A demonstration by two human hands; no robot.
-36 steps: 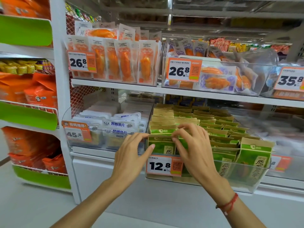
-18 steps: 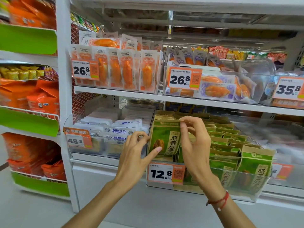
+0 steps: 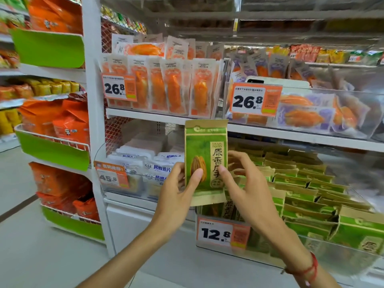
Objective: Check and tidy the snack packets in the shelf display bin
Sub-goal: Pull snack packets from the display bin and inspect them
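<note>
Both hands are gripping one green packet (image 3: 205,161) upright: left hand (image 3: 178,196) at seven o'clock, right hand (image 3: 247,188) at four, above the bin (image 3: 324,254).

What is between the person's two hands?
In the head view, an upright green snack packet sits between the left hand and right hand, pinched by both thumbs, above the bin.

Orange packets (image 3: 158,88) stand along the upper shelf's (image 3: 145,116) front edge; white fish-slice packs (image 3: 143,169) fill the left clear bin (image 3: 99,154).
</note>
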